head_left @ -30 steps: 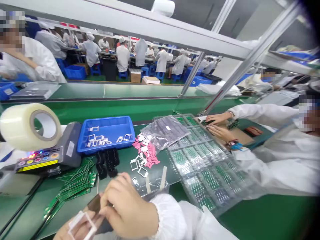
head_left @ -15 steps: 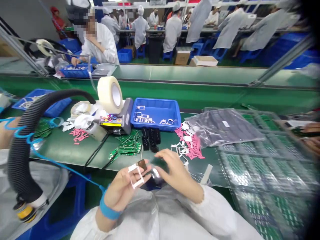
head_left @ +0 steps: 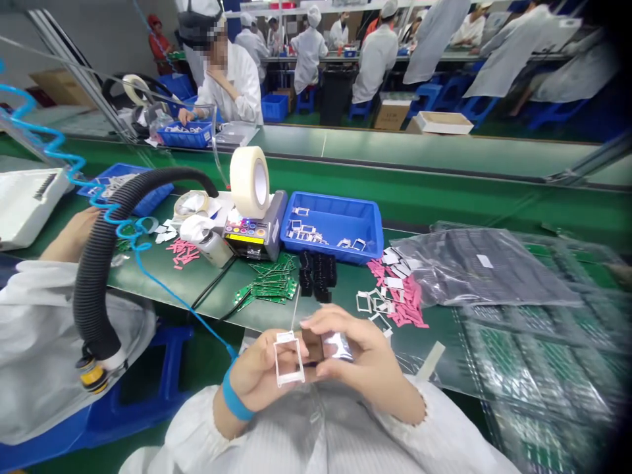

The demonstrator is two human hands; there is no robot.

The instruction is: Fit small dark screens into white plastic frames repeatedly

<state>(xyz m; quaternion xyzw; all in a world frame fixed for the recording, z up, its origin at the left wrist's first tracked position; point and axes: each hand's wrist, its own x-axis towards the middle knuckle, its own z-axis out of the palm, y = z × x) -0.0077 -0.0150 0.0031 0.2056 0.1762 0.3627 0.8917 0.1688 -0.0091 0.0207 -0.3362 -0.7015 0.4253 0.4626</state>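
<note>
While the left hand (head_left: 264,368) grips a frame (head_left: 278,362) and the right (head_left: 368,355) a panel (head_left: 338,347), labels (head_left: 245,239) are unreadable.

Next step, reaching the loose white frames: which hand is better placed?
Probably the right hand: it is nearer the loose frames, though holding a shiny piece; the left hand holds a frame.

The tray (head_left: 332,247) looks like smooth blue plastic with a soft sheen. The large bag (head_left: 474,263) is glossy, wrinkled clear plastic. The black hose (head_left: 93,276) is matt and ribbed. The small rectangular piece (head_left: 338,347) shines like a mirror, though whether it is metal or coated film is hard to tell.
</note>
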